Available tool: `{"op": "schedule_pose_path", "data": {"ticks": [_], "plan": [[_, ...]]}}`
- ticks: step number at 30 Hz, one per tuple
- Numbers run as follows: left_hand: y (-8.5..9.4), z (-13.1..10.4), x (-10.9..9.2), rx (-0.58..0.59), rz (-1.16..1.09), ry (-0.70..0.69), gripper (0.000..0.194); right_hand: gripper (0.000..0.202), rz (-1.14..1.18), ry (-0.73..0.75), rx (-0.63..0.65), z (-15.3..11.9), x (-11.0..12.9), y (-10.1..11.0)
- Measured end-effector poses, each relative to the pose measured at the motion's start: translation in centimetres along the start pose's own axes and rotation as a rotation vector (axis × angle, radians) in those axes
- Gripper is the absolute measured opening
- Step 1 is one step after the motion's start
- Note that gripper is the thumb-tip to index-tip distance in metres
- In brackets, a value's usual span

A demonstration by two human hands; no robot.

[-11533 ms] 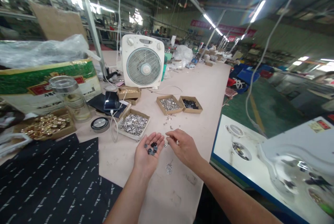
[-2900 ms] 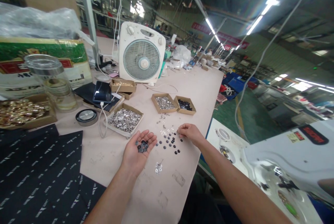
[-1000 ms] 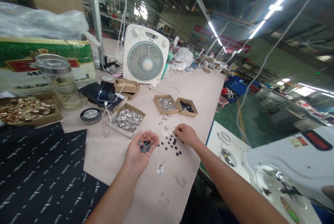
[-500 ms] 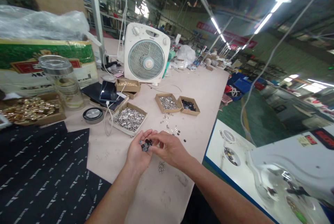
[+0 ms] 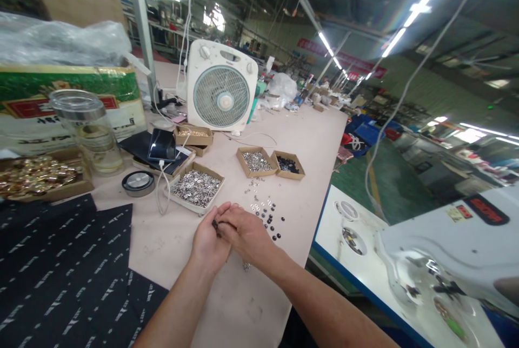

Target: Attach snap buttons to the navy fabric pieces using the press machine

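My left hand (image 5: pixel 206 242) is cupped palm up above the table, its fingers curled around a few small black snap buttons (image 5: pixel 216 226). Over that palm lies my right hand (image 5: pixel 247 232), fingers pressed together and reaching in among the buttons; whatever is between its fingertips is hidden. Just right of the hands, several loose black snap buttons (image 5: pixel 270 220) are scattered on the table. Small silver rings (image 5: pixel 255 197) lie a little farther back. A little heap of silver pieces (image 5: pixel 246 266) shows partly beneath my right wrist.
Open boxes hold silver snap parts (image 5: pixel 197 186), more silver pieces (image 5: pixel 257 162) and black buttons (image 5: pixel 287 164). Behind stands a white fan (image 5: pixel 222 86). At left are a glass jar (image 5: pixel 95 140), a phone (image 5: pixel 161 145) and dark printed fabric (image 5: pixel 60 267). A white machine (image 5: pixel 454 245) stands at right.
More black buttons now lie on the table right of the hands. My right hand has closed in over the left palm, covering most of the buttons there. The view has shifted slightly.
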State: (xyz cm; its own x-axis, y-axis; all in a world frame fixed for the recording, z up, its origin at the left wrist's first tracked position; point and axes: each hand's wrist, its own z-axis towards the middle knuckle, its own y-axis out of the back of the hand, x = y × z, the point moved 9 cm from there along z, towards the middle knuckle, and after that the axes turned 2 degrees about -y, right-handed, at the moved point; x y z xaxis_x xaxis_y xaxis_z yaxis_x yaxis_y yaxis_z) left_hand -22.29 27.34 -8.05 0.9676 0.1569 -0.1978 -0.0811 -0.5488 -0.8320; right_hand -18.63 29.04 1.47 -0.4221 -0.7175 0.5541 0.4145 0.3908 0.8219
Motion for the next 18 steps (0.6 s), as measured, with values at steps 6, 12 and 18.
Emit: {"op": "schedule_pose_path", "data": {"ticks": [6, 12, 18], "plan": [[0.1, 0.1, -0.5, 0.007, -0.012, -0.067, 0.028, 0.022, 0.209, -0.112, -0.116, 0.0, -2.2, 3.3], [0.1, 0.2, -0.2, 0.006, 0.009, -0.039, 0.026, 0.022, 0.401, -0.406, -0.132, -0.4, -7.1, 4.2], [0.4, 0.0, -0.1, -0.017, 0.028, -0.025, 0.023, 0.028, 0.591, -0.565, -0.31, -1.7, -14.2, 7.8]]}}
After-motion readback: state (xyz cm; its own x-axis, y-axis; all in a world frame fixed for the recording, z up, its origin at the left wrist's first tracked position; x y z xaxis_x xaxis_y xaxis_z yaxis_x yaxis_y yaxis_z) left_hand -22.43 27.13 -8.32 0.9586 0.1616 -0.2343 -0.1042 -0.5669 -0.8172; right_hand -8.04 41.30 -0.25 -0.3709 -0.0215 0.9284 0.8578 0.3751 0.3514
